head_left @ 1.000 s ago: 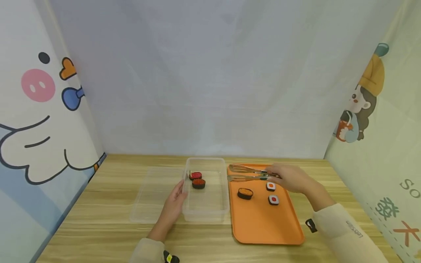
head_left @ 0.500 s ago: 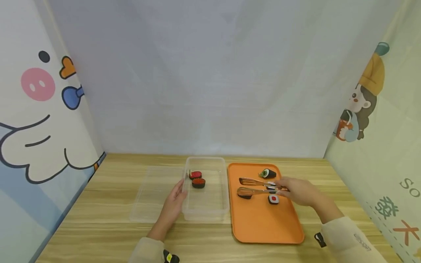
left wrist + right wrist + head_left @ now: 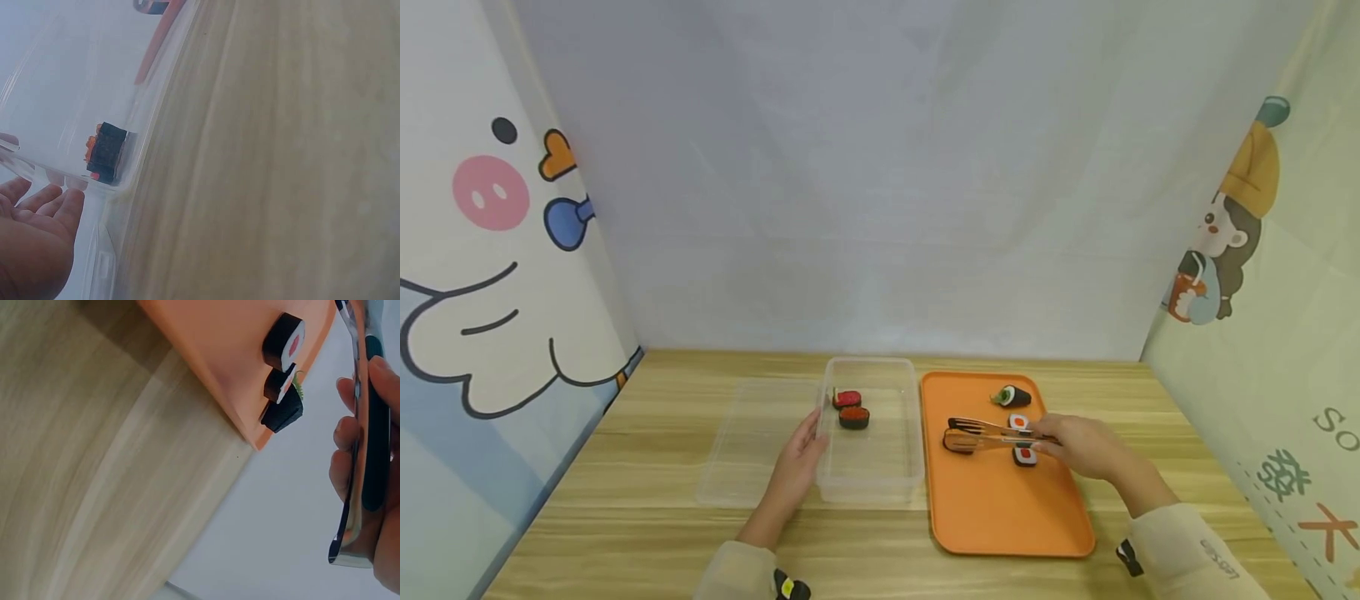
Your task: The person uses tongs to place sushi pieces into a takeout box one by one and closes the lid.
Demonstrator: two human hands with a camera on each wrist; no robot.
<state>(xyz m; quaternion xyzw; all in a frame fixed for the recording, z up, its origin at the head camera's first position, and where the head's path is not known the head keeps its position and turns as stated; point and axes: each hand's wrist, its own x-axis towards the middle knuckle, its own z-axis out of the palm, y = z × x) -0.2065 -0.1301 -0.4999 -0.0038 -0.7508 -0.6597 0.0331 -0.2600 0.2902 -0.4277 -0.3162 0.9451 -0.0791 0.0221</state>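
My right hand (image 3: 1078, 446) grips metal tongs (image 3: 996, 434) with dark grips (image 3: 376, 437). The tips of the tongs overlap an orange-topped sushi piece (image 3: 957, 442) on the orange tray (image 3: 1007, 521); their two arms are slightly apart. Under and beside the tongs lie two white-and-black sushi rolls, one with an orange centre (image 3: 1018, 422) and one with a red centre (image 3: 1025, 457). My left hand (image 3: 799, 454) rests its fingers against the left wall of a clear plastic box (image 3: 880, 483). Inside sit a red-topped sushi (image 3: 848, 399) and an orange-red roe sushi (image 3: 853, 417), side by side.
A cone-shaped hand roll (image 3: 1013, 396) lies near the tray's back right corner. Left of the box, a clear flat lid (image 3: 752, 450) lies on the wooden table (image 3: 640, 492). A pale curtain (image 3: 880, 208) hangs behind the table.
The tongs in my right hand have moved from the tray's back toward the front, over the orange-topped sushi, uncovering the hand roll. Their tips have drawn closer together. My left hand stays put.
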